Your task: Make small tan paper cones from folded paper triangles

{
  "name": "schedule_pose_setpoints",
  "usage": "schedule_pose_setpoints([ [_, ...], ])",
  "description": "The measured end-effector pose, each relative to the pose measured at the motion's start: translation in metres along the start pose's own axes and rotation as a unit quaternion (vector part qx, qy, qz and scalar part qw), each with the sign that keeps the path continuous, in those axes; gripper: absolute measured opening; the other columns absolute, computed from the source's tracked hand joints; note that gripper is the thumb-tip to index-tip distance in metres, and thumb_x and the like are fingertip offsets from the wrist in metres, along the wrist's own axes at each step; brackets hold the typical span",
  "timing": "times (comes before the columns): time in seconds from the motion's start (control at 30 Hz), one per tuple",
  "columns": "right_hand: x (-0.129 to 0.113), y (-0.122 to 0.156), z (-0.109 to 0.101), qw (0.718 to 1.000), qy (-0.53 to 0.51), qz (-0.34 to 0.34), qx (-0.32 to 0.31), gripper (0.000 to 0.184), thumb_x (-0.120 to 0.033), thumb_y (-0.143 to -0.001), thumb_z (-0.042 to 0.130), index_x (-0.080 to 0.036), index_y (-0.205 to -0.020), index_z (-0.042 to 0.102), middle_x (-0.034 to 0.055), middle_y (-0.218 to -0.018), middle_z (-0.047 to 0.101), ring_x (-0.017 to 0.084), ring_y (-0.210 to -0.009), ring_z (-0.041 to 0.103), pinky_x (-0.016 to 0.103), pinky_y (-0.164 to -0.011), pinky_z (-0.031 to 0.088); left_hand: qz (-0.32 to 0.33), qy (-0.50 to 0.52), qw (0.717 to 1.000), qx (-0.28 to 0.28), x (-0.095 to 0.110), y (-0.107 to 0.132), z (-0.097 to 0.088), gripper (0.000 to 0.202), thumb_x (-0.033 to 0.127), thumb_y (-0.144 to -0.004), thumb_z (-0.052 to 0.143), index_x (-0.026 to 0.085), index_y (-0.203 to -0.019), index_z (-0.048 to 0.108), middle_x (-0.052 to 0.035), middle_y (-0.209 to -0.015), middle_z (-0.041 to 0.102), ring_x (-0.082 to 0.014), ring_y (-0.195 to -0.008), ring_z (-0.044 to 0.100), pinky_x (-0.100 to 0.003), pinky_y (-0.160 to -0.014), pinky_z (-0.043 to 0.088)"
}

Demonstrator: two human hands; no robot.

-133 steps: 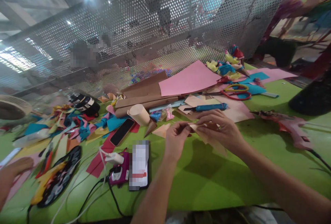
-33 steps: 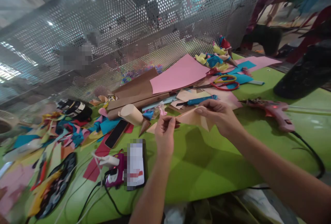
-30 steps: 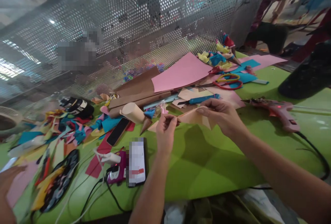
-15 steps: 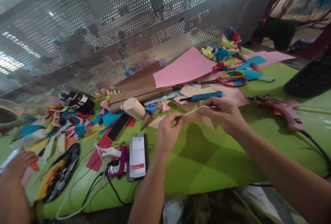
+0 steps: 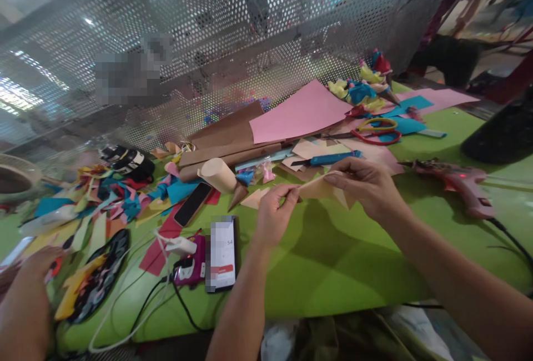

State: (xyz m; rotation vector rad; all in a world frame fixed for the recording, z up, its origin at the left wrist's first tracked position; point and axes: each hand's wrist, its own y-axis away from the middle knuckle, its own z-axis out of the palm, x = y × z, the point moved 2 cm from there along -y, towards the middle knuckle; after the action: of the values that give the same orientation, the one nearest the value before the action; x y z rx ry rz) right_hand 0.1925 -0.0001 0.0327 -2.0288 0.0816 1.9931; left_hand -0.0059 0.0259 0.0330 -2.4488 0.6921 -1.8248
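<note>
Between my two hands a piece of cream paper (image 5: 318,189) is stretched over the green table. My left hand (image 5: 277,208) pinches its left end between thumb and fingers. The right end is pinched by my right hand (image 5: 360,183), and a pointed flap hangs below. Just behind lies a blue utility knife (image 5: 335,158). To the left are a cream paper roll (image 5: 217,175), a small brown paper cone (image 5: 237,194) and a little pink piece in clear wrap (image 5: 267,169). A pink hot glue gun (image 5: 462,183) with a lit red light rests at the right.
Scissors (image 5: 378,130), pink paper (image 5: 300,114) and brown sheets line the back. A purple power strip (image 5: 191,266) with cables and a phone (image 5: 221,255) are left of my forearm. Another person's hand (image 5: 39,266) works at far left. A dark bottle-like object (image 5: 499,133) is at right.
The camera view has shifted slightly. My hands keep hold of the cream paper, which is tilted a little more toward me. The other person's hand has moved slightly.
</note>
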Motion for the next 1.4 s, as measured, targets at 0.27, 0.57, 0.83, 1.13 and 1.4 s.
schedule_pose_setpoints([
  [0.27,0.0017,-0.0005,-0.0008,0.999,-0.032,0.02,0.007,0.037,-0.055,-0.063,0.085,-0.023,-0.068,0.068,-0.0004,-0.061,0.06,0.013,-0.052,0.048,0.028,-0.047,0.036,0.058,-0.029,0.998,0.021,-0.0007,-0.0001,-0.0003,0.014,0.03,-0.089,0.066,0.024,-0.094,0.078,-0.0058,-0.086,0.076,-0.0212,-0.081,0.068,-0.033,-0.076,0.054],
  [0.57,0.0004,-0.0003,-0.001,0.998,-0.051,0.029,0.013,0.037,-0.053,-0.061,0.087,-0.023,-0.067,0.068,-0.0004,-0.061,0.061,0.013,-0.05,0.047,0.027,-0.044,0.035,0.028,-0.007,0.999,0.013,-0.0004,0.0013,0.0006,0.014,0.027,-0.089,0.066,0.022,-0.095,0.077,-0.0065,-0.09,0.077,-0.0212,-0.084,0.07,-0.032,-0.076,0.055],
  [0.83,0.0013,-0.0003,-0.0009,0.998,-0.052,0.028,0.018,0.038,-0.054,-0.059,0.088,-0.023,-0.067,0.068,-0.0003,-0.06,0.06,0.013,-0.05,0.047,0.027,-0.043,0.033,0.021,0.012,1.0,0.011,0.0034,0.0018,-0.0002,0.018,0.035,-0.091,0.065,0.021,-0.094,0.077,-0.0072,-0.092,0.078,-0.0214,-0.084,0.071,-0.033,-0.076,0.056],
  [1.13,0.0,-0.0005,-0.0013,1.0,-0.028,0.011,0.009,0.034,-0.051,-0.064,0.085,-0.023,-0.068,0.067,0.0001,-0.063,0.061,0.014,-0.054,0.049,0.028,-0.049,0.037,0.011,0.01,1.0,0.017,-0.003,0.0008,-0.0004,0.018,0.032,-0.091,0.063,0.021,-0.088,0.077,-0.0049,-0.079,0.075,-0.0191,-0.075,0.068,-0.03,-0.07,0.053],
  [1.4,-0.0015,0.0015,0.0036,0.998,0.041,-0.025,-0.031,0.032,-0.05,-0.068,0.081,-0.021,-0.067,0.068,0.0007,-0.062,0.06,0.015,-0.058,0.051,0.029,-0.053,0.04,0.098,-0.155,0.983,-0.015,0.0022,-0.0004,-0.0008,0.015,0.028,-0.093,0.064,0.024,-0.098,0.077,-0.0074,-0.095,0.077,-0.0248,-0.091,0.068,-0.038,-0.085,0.049],
])
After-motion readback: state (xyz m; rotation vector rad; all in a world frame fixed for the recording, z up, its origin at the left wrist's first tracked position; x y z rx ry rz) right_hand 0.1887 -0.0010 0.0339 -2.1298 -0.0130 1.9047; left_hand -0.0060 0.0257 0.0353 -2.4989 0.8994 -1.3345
